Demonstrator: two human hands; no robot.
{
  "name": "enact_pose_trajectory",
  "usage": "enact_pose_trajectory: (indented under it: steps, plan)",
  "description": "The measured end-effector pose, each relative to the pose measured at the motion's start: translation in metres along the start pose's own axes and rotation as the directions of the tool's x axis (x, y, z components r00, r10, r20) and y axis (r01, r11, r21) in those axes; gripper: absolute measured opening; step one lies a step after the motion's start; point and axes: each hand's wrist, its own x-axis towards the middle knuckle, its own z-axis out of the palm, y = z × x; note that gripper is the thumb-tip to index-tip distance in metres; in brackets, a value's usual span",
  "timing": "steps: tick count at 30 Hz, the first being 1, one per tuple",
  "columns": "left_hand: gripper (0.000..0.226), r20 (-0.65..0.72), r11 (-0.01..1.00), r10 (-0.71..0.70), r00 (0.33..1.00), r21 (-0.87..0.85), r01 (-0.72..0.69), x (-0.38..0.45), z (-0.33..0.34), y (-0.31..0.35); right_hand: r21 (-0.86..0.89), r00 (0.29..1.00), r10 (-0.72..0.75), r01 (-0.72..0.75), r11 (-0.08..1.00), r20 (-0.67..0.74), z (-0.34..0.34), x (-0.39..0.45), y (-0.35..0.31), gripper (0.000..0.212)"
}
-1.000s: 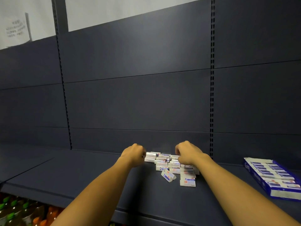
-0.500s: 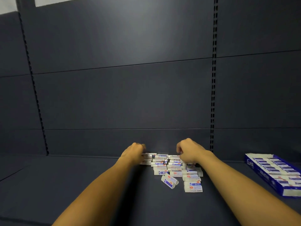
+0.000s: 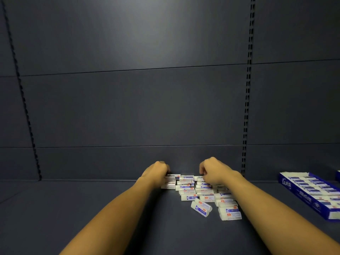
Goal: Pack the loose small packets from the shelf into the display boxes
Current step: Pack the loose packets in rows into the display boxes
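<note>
We are reaching both hands into the far edge of the loose packets point(image 3: 200, 194) on the dark shelf point(image 3: 92, 208); our left hand point(image 3: 156, 173) is curling its fingers over the packets at the pile's left end, and they look to be pinching one or two there, though the fingertips are hidden behind the knuckles; our right hand point(image 3: 213, 171) is bending its fingers down onto the packets at the back right, and we cannot tell whether they are gripping anything yet; compared with a moment ago the hands are sitting in nearly the same places over the pile, and the view is tipping lower; so nothing is leaving the shelf yet. The rest of the pile is lying just this side of our fingers, with one tilted packet point(image 3: 201, 209) nearest us; the blue display box point(image 3: 301, 197), already holding rows of packets, is lying well off to the right of the right fingers; we judge the packing barely begun for this pile.
</note>
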Motion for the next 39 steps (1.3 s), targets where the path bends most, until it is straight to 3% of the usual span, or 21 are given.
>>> enact_pose_trajectory:
  steps: [9,17,28,39]
  plan:
    - [0.018,-0.046,0.992,0.026,0.999,-0.123,-0.031,-0.004,-0.012,-0.017,-0.020,0.999,-0.032,0.032,0.999,-0.002,0.012,0.017,-0.021,0.030]
    - [0.030,-0.011,0.968,-0.001,1.000,-0.252,-0.002,-0.016,-0.017,-0.036,-0.010,0.998,-0.060,0.060,0.998,0.002,0.030,0.034,-0.040,0.025]
    - [0.015,-0.032,0.976,-0.014,0.999,-0.217,0.006,-0.027,-0.013,-0.048,-0.076,0.995,-0.067,0.073,0.994,0.079,0.032,0.048,-0.045,0.025]
    - [0.022,-0.028,0.971,0.036,0.999,-0.235,-0.042,-0.017,-0.016,-0.044,-0.158,0.999,-0.044,0.040,0.987,-0.023,0.015,0.032,-0.049,0.012]
